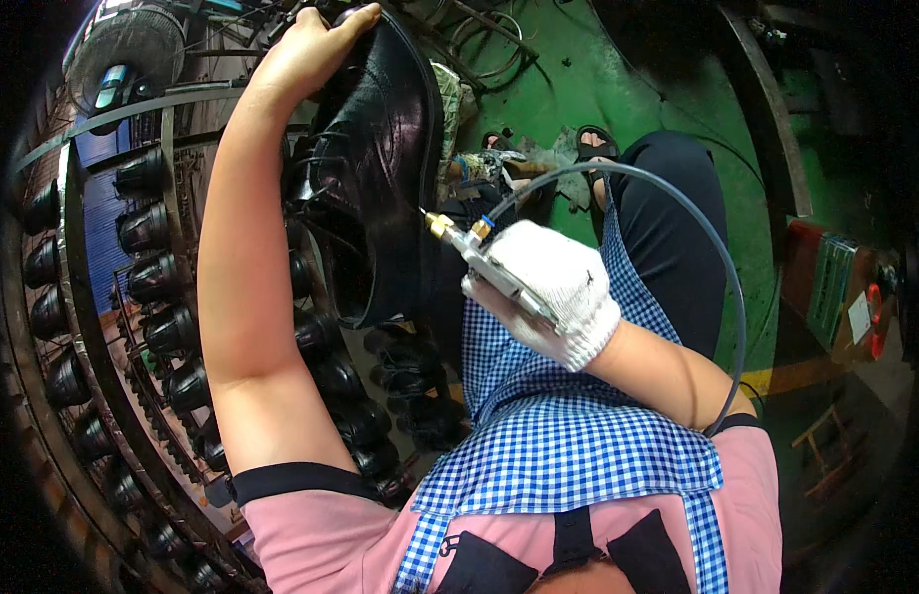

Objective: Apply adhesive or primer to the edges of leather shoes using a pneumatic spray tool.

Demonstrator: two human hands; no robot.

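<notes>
A shiny black lace-up leather shoe (385, 148) hangs lengthwise before me, its toe at the top of the view and its heel opening lower down. My bare left hand (321, 48) grips it at the toe end, thumb stretched over the tip; the other fingers are partly hidden. In a white knit glove, my right hand (553, 287) is closed around a small metal spray gun (504, 277). The gun's brass nozzle (440, 225) points at the shoe's side edge, very close to it. A clear grey air hose (667, 183) loops from the gun over my right forearm.
Curved metal racks (78, 327) on the left carry rows of black shoes (167, 277). More dark shoes (410, 376) sit below the held one. A round fan (123, 59) stands far left. The floor (548, 79) is green; a reddish box (825, 287) stands at right.
</notes>
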